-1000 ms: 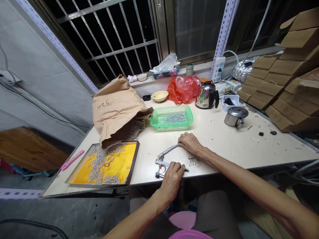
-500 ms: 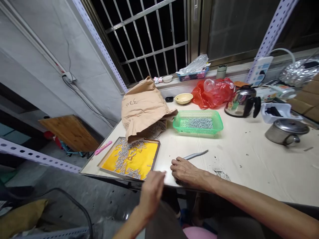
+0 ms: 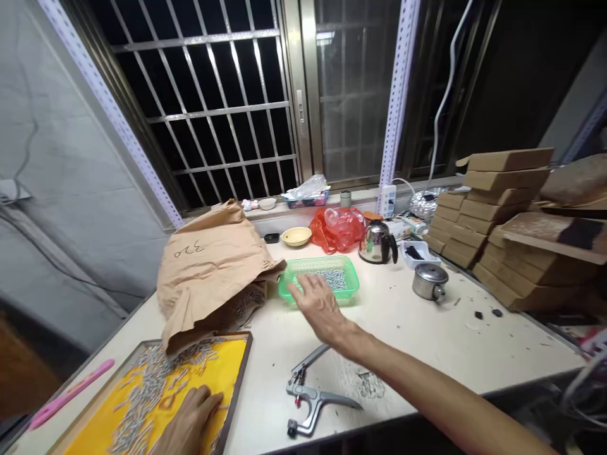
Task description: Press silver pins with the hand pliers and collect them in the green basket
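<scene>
My left hand (image 3: pixel 188 422) is low over the shallow tray (image 3: pixel 245 354), its fingers bent together at the yellow lining near the right rim. A small metal piece lies by the fingertips; whether they grip it is hidden. Small silver metal pins (image 3: pixel 147 392) are strewn across the lining. My right hand (image 3: pixel 320 304) hovers at the front of the green plastic basket (image 3: pixel 348 294), fingers spread and holding nothing visible. More small metal pieces (image 3: pixel 334 278) lie in that basket. Grey hand pliers (image 3: pixel 310 398) with a spring rest on the table below my right forearm.
A brown paper sack (image 3: pixel 213 265) leans over the tray's far side, beside a pink-handled tool (image 3: pixel 71 395). Behind the basket are a cream bowl (image 3: pixel 296 236), a red plastic bag (image 3: pixel 337 229) and a kettle (image 3: pixel 374 243). A lidded metal pot (image 3: pixel 429 281) and stacked cardboard boxes (image 3: pixel 502 215) stand rightward.
My right hand has let go of the pliers and moved forward to the basket. My left hand has gone from the table edge into the tray. The view has turned right.
</scene>
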Demonstrator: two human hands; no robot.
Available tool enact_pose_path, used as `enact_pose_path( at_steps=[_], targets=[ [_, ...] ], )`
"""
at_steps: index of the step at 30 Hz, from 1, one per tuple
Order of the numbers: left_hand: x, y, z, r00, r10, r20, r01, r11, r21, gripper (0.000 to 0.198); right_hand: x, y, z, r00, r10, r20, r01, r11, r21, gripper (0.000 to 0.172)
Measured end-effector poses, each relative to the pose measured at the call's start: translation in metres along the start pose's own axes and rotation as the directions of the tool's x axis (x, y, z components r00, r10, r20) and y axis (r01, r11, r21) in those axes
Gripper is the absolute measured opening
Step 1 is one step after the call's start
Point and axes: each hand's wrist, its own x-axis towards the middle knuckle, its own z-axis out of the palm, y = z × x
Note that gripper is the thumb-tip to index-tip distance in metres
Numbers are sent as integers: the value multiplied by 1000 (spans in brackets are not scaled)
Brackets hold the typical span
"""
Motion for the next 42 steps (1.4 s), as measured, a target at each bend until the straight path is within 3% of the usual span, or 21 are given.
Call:
enact_pose_path(
  at_steps=[2, 4, 6, 8, 14, 17, 19, 21, 23, 25, 28, 32, 38, 42],
  targets=[
    [0, -1, 1, 999, 45, 4, -45, 999, -28, 24, -26, -10, 2, 994, -105, 17, 103, 992, 73, 26],
    [1, 1, -1, 993, 103, 58, -100, 994, -54, 21, -63, -25, 12, 984, -140, 108, 119, 976, 183, 12],
    [2, 6, -4, 982, 141, 129, -132, 988, -74, 23, -98, -36, 23, 968, -122, 219, 61, 962, 265, 4],
    [3, 12, -9, 975, 146, 169, -134, 988, -80, 28, -126, -40, 33, 947, -81, 312, -13, 957, 288, 12],
    [5, 37, -27, 992, 30, 123, -17, 995, -101, 29, -163, -26, 41, 928, 33, 372, -120, 969, 214, 12],
    [9, 57, -36, 989, -140, 39, 145, 967, -211, 22, -169, -22, 42, 925, 44, 378, -130, 970, 205, 11],
    [12, 76, -39, 953, -286, 97, 301, 880, -367, 24, -171, -21, 43, 926, 43, 376, -127, 971, 203, 9],
    [15, 101, -37, 896, -358, 264, 445, 700, -559, 31, -171, -21, 43, 927, 46, 373, -129, 971, 199, 7],
    [17, 126, -30, 842, -333, 424, 539, 502, -676, 37, -170, -21, 41, 921, 45, 387, -130, 972, 197, 7],
    [19, 146, -20, 804, -303, 512, 595, 407, -693, 41, -168, -20, 38, 914, 44, 404, -136, 970, 202, 6],
    [22, 163, -6, 754, -272, 598, 654, 393, -646, 45, -166, -19, 33, 907, 51, 419, -153, 965, 215, 4],
    [27, 169, 1, 690, -197, 696, 706, 397, -587, 46, -167, -19, 32, 909, 57, 412, -163, 960, 227, 3],
    [30, 174, 3, 571, -245, 783, 807, 344, -480, 45, -171, -20, 39, 914, 68, 400, -171, 959, 227, 6],
    [33, 174, 7, 538, -266, 800, 833, 317, -454, 50, -173, -20, 40, 921, 69, 382, -163, 962, 220, 7]
  ],
)
